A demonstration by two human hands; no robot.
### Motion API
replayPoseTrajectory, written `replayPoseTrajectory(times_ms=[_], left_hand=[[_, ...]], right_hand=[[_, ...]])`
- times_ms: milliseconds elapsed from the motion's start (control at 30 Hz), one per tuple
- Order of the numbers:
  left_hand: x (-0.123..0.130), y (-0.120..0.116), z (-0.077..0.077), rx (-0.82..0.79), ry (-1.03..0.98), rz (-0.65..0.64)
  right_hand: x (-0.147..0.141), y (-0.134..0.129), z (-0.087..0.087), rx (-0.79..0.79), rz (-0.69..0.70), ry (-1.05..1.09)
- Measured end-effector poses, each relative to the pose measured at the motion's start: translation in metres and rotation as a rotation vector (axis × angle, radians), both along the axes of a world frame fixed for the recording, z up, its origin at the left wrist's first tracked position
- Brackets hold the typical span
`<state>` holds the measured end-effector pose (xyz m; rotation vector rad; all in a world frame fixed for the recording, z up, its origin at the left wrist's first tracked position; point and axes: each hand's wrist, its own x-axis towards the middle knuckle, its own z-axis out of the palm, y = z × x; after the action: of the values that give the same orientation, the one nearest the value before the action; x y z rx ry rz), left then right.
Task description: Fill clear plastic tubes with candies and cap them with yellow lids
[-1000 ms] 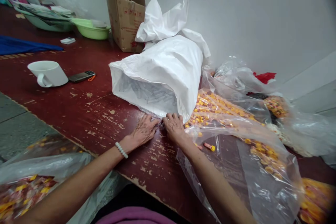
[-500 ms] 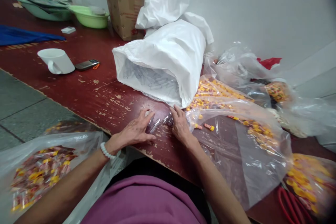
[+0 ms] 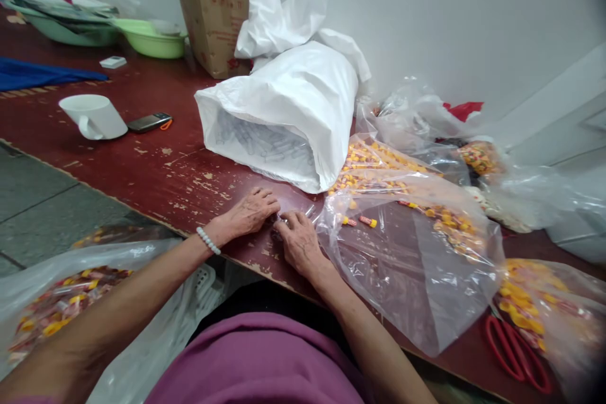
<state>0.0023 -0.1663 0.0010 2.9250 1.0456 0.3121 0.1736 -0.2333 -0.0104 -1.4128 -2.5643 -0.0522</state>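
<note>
Your left hand [image 3: 255, 209] and right hand [image 3: 300, 243] bend close over clear tubes [image 3: 275, 219], near front edge of table [image 3: 189, 183]; grip hidden, cannot tell if closed. Cup evenly, fingertips low, preventing rolling.

The scuffed red surface [image 3: 189, 180] leaves a passage from the centre toward the white mug [image 3: 93, 117] and phone [image 3: 150, 122] at left. Above centre, the white sack [image 3: 303, 101] blocks the way; right of centre, the clear plastic bag [image 3: 402, 265] spreads across the surface.
</note>
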Motion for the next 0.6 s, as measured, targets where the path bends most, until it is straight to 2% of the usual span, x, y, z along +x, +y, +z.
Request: replayPoseTrajectory(times_ms=[100, 200, 267, 333, 467, 533, 600], left_hand=[[-0.001, -0.002, -0.003, 0.023, -0.007, 0.099], [-0.001, -0.009, -0.005, -0.108, -0.154, 0.191], [0.0, -0.015, -0.004, -0.277, -0.292, 0.248], [0.0, -0.023, 0.0, -0.477, -0.45, 0.246], [0.007, -0.039, 0.001, -0.97, -0.783, 0.046], [0.014, -0.045, -0.002, -1.191, -0.937, 0.012], [0.021, -0.048, -0.006, -1.34, -1.058, 0.052]], right_hand=[[0.0, -0.005, -0.002, 0.009, 0.053, -0.002], [0.0, -0.009, -0.004, 0.023, 0.077, 0.085], [0.0, -0.012, -0.008, 0.033, 0.037, 0.229], [0.001, -0.014, -0.012, 0.028, -0.052, 0.463], [-0.003, -0.017, -0.016, -0.07, -0.258, 0.881], [-0.006, -0.019, -0.014, -0.055, -0.28, 0.926], [-0.006, -0.023, -0.007, 0.0, -0.245, 0.889]])
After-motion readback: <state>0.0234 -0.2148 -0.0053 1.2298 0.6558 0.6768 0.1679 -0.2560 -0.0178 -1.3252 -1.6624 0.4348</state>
